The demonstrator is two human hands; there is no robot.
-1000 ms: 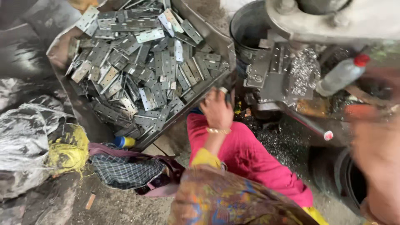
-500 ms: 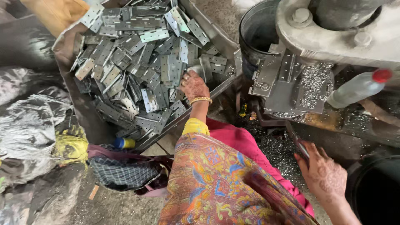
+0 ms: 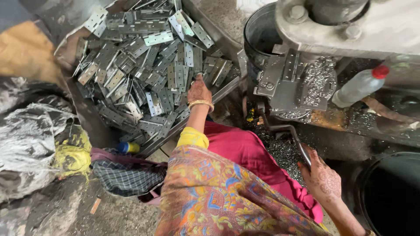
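Left hand reaches forward into the tray of grey metal hinges, fingers curled down onto the heap; cannot tell if it has pinched 1 yet. Heap spreads ahead and to its left, hinges lying every which way. Right hand is well apart, wrapped shut round the machine's lever handle. White bottle lies beside the press.

Two hands, one bottle, one bangle, two dark drums, and a heap of hinges too many to count.
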